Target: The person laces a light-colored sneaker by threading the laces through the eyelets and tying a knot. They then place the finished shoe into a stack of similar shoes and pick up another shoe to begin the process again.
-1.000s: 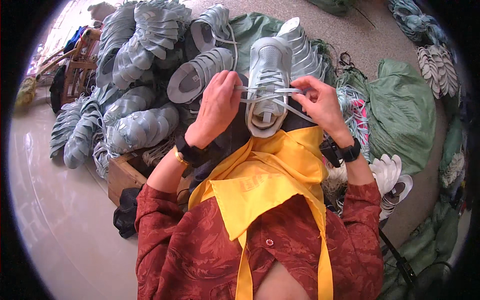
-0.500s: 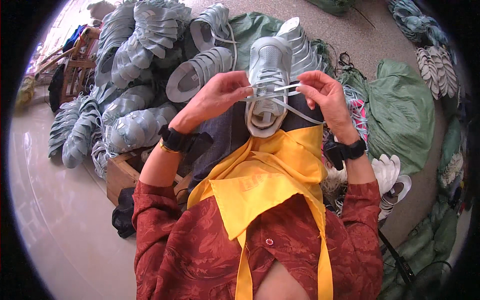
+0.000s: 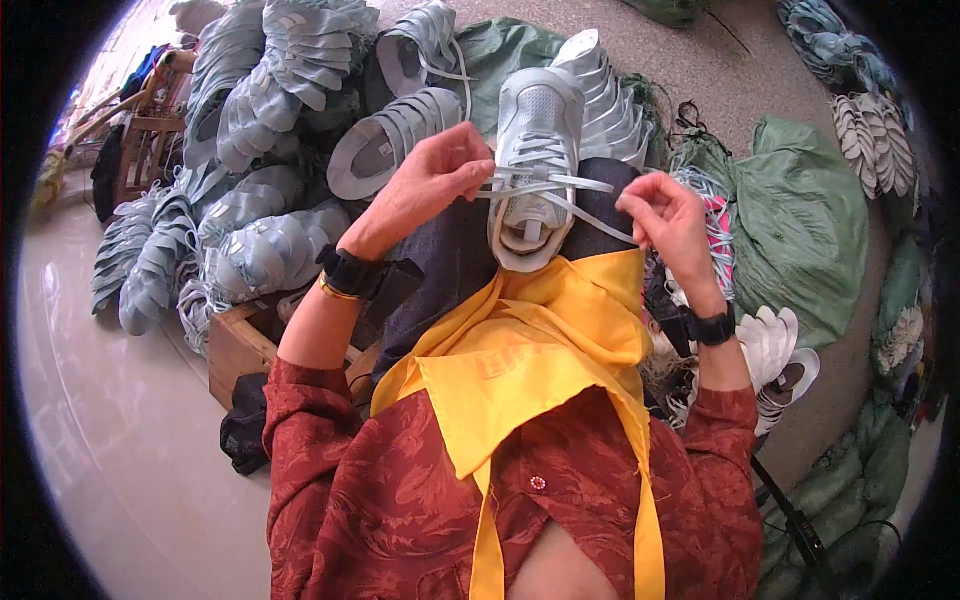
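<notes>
A pale grey-blue shoe upper (image 3: 540, 110) lies on my lap, toe pointing away, its laces (image 3: 548, 185) crossed over the tongue. At its left side, my left hand (image 3: 440, 172) pinches a lace between thumb and fingertips. My right hand (image 3: 672, 222) is to the right of the upper with fingers loosely bent and slightly apart, nothing visible between them. A lace loop pokes out just short of its fingertips. Another lace end slants down to the right, close below those fingers.
Stacked grey-blue shoe uppers (image 3: 290, 80) pile up at the left, above a wooden box (image 3: 240, 345). Green sacks (image 3: 800, 220) lie at the right, with white shoe pieces (image 3: 775, 340) nearer me. A yellow apron (image 3: 520, 350) covers my lap.
My right hand has let go of the lace and moved right and down. The left hand has shifted slightly left, still pinching its lace.
</notes>
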